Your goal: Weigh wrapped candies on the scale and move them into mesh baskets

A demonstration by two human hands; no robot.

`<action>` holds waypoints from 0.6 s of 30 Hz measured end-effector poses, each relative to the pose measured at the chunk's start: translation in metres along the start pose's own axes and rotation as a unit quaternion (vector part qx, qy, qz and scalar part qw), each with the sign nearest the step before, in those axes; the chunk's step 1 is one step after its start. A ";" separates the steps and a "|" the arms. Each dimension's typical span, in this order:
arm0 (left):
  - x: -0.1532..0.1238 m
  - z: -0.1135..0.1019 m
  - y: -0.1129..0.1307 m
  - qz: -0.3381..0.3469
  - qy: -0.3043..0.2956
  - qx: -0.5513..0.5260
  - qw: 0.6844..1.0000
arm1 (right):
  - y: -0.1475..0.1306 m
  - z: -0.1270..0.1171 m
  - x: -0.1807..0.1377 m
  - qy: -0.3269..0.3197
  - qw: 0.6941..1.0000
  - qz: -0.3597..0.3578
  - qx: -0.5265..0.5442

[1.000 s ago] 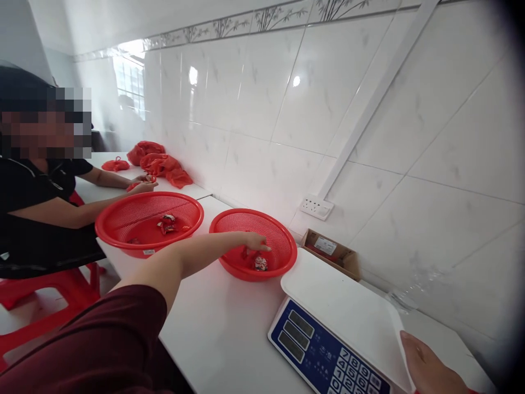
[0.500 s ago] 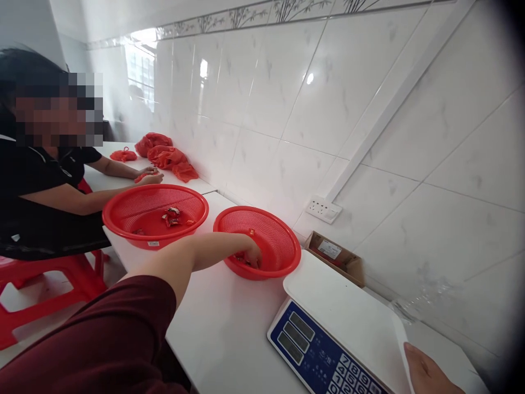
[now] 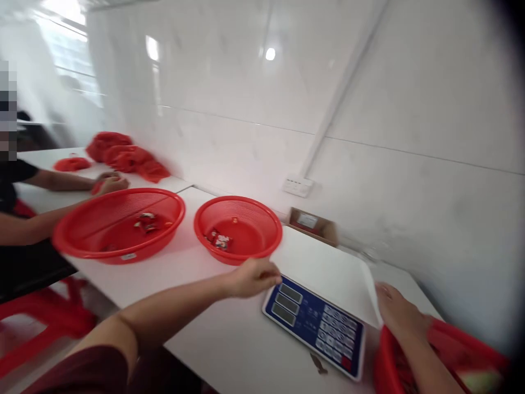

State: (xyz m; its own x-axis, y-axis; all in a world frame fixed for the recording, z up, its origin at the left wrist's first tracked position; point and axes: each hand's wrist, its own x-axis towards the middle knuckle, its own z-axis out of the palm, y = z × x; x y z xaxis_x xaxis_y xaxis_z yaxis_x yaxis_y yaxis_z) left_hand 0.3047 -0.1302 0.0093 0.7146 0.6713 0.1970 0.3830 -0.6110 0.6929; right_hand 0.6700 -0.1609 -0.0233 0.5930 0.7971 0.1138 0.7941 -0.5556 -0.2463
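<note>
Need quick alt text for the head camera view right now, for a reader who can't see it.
Left hand sits closed at the near corner of a white scale with a blue keypad; right hand rests at its other end, over a red basket. Two more red baskets sit beyond, beside a co-worker's hands.

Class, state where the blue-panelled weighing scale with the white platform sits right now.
In the head view, the blue-panelled weighing scale sits on the white table, right of the smaller red mesh basket, between the left hand and right hand.
</note>
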 end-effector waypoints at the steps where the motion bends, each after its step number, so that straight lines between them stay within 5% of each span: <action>1: -0.008 0.019 0.004 0.041 -0.034 -0.042 0.998 | -0.007 -0.007 -0.005 0.008 1.000 0.008 0.018; 4: -0.026 0.066 0.003 0.083 -0.146 -0.120 0.978 | -0.005 -0.024 -0.009 0.031 0.998 0.009 0.058; 8: -0.031 0.100 -0.009 0.055 -0.229 -0.188 0.953 | 0.029 -0.040 -0.023 0.010 0.995 0.019 0.100; 15: -0.028 0.110 -0.024 -0.019 -0.256 -0.270 0.928 | 0.053 -0.034 -0.091 -0.165 0.977 -0.059 0.121; 18: -0.027 0.106 -0.025 -0.036 -0.257 -0.271 0.927 | 0.051 -0.024 -0.109 -0.186 0.976 -0.085 0.078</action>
State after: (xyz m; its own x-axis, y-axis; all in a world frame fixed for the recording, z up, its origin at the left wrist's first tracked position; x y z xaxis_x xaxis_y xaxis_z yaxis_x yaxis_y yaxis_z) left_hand 0.3374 -0.1776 -0.0868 0.9366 0.3278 -0.1238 0.1902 -0.1790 0.9653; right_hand 0.6491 -0.2818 -0.0253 0.3427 0.9213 -0.1838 0.8294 -0.3886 -0.4013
